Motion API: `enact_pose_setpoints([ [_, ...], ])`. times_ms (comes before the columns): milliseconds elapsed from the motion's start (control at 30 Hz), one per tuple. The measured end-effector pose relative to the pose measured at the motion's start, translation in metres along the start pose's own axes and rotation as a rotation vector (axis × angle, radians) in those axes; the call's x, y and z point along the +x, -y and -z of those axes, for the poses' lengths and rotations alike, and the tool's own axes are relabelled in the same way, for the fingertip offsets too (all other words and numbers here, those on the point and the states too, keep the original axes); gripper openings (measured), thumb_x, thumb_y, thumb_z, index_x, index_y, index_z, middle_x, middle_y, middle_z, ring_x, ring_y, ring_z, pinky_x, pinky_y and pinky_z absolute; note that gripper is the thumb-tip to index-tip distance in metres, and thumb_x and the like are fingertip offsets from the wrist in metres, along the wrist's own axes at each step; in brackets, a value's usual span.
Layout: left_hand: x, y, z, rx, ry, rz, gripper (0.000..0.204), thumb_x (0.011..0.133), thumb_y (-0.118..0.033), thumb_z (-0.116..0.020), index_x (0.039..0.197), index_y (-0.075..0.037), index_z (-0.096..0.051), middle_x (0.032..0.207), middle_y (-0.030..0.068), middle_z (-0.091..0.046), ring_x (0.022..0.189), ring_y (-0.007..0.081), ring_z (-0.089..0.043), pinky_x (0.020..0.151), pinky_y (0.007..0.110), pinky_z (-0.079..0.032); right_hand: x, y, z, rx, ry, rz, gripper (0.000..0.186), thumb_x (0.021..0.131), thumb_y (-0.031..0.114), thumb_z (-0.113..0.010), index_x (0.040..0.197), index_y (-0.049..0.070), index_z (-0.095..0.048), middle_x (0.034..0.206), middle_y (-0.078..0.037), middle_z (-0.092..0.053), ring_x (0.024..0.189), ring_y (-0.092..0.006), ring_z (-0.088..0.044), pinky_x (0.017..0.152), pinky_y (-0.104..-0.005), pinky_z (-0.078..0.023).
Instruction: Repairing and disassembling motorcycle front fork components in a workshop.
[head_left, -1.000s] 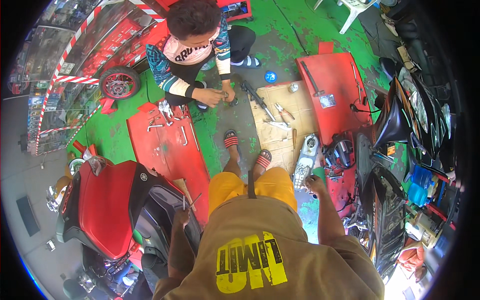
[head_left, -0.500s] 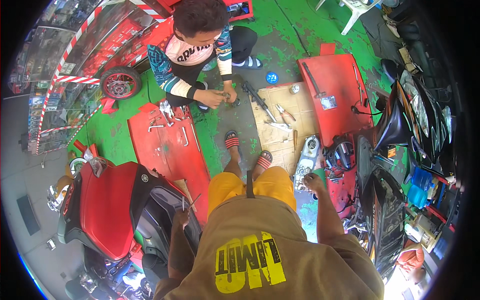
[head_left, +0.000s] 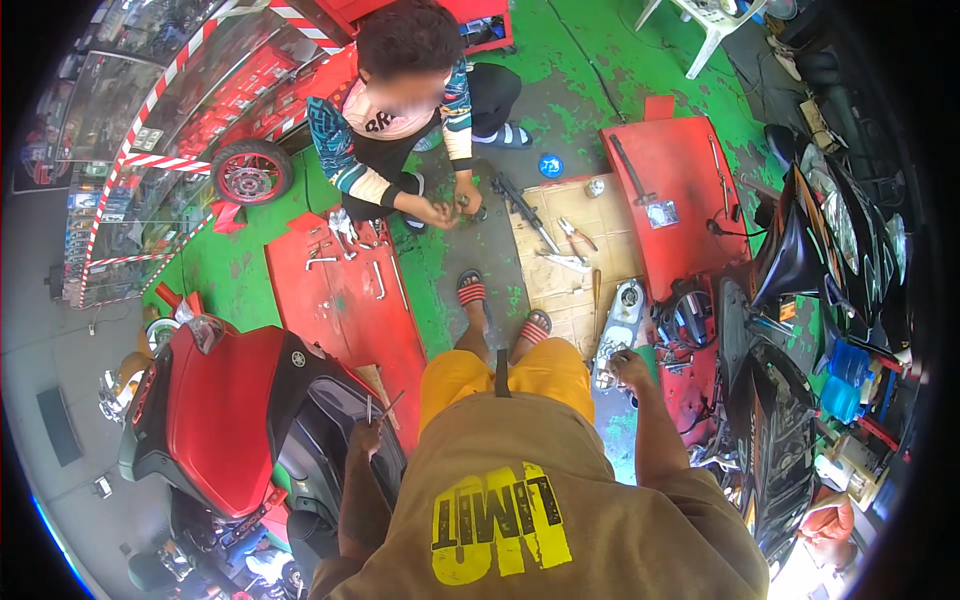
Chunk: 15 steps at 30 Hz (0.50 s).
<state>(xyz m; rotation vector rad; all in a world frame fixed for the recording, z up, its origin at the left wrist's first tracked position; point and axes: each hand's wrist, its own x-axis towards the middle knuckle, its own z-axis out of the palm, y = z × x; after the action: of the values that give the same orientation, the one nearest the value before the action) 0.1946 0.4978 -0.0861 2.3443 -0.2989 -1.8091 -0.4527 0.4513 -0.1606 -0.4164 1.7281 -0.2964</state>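
Gripping thin tool (head_left: pixel 369 409), left hand (head_left: pixel 367 437) curled; metal casing (head_left: pixel 620 330) just beyond half-curled right hand (head_left: pixel 630 371), hold unclear

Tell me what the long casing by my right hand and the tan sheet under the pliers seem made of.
Long casing: probably cast metal, dull silver-grey, judging by its moulded contours and soft sheen. Tan sheet: likely cardboard, matte, given its papery brown face and creases.

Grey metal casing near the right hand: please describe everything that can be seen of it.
The elongated, metallic-looking grey casing has a rounded far end with a circular part, and a patterned near end. It lies at the right edge of the cardboard. The right hand is at its near end; whether the grip touches it is unclear.
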Motion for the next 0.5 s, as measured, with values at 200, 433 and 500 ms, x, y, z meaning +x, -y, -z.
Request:
enact_pose_setpoints([
  [200, -0.002, 0.005, -0.013, 0.156, -0.154, -0.085, 0.026, 0.088, -0.025, -0.057, 0.077, -0.003, -0.062, 0.056, -0.0007, -0.052, 0.047, 0.0101, -0.050, 0.042, 0.028, -0.036, 0.034, -0.038, -0.001, 0.046, 0.014, 0.132, 0.021, 0.080, 0.013, -0.060, 0.094, -0.001, -0.063, 0.078, -0.009, -0.065, 0.063, -0.0162, -0.059, 0.055, -0.0292, -0.048],
  [433, 0.061, 0.048, 0.030, 0.092, -0.086, 0.026, 0.031, 0.090, -0.028, -0.057, 0.068, -0.005, -0.058, 0.050, 0.0031, -0.049, 0.038, 0.0143, -0.045, 0.035, 0.032, -0.030, 0.085, -0.062, -0.007, -0.002, 0.064, -0.023, 0.040, 0.068, 0.021, -0.072, 0.100, -0.001, -0.064, 0.089, -0.013, -0.068, 0.075, -0.0226, -0.065, 0.062, -0.0350, -0.054],
  [500, 0.048, 0.041, -0.004, 0.092, -0.042, 0.046, 0.031, 0.090, -0.029, -0.056, 0.068, -0.006, -0.057, 0.049, 0.0027, -0.048, 0.036, 0.0148, -0.044, 0.033, 0.033, -0.028, 0.084, -0.057, -0.003, -0.181, 0.073, 0.021, 0.042, 0.067, 0.022, -0.072, 0.102, -0.001, -0.064, 0.091, -0.014, -0.068, 0.077, -0.0234, -0.065, 0.066, -0.0352, -0.053],
])
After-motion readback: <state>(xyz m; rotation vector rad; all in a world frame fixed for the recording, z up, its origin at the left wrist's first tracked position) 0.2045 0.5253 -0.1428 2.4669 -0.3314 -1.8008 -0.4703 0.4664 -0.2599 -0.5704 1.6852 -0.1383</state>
